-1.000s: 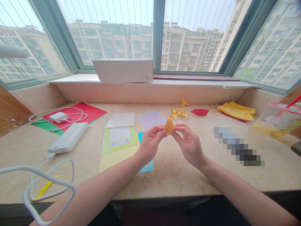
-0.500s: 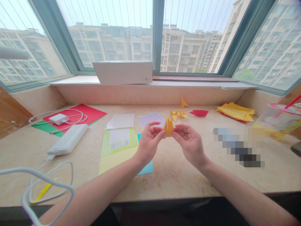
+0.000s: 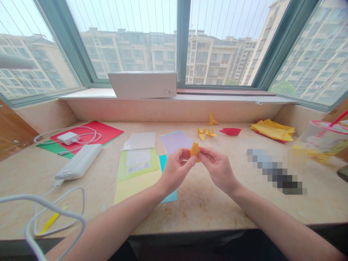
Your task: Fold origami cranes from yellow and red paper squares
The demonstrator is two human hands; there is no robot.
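**Yellow-orange paper fold (image 3: 195, 148) pinched between both hands**

The paper fold is held upright over the middle of the counter (image 3: 209, 210). Its left side is clamped between the thumb and fingers of the left hand (image 3: 175, 166), its right side between those of the right hand (image 3: 219, 165); the two thumbs are pressed to the near face, their tips close together. A small, bud-like shape is formed, drawn up into pointed tips at the top, with layers marked by upright creases. The lower part is mostly covered by the thumbs, though a little yellow is seen beneath them.

Just behind the hands, a purple sheet (image 3: 176, 140) is laid flat, and a blue sheet (image 3: 170, 196) is partly hidden by the left hand and forearm. Further back, small yellow folded pieces (image 3: 201, 134) are grouped near a red folded piece (image 3: 230, 131).

To the left, a green printed packet (image 3: 138, 166) is placed above a pale yellow sheet (image 3: 133, 188); beyond these, a white power bank (image 3: 80, 163) is set near a red sheet (image 3: 107, 135), on which a white charger (image 3: 68, 137) is rested. To the right, yellow papers (image 3: 272, 129) are piled, and a clear cup (image 3: 323, 139) is fitted with a red straw (image 3: 338, 119).
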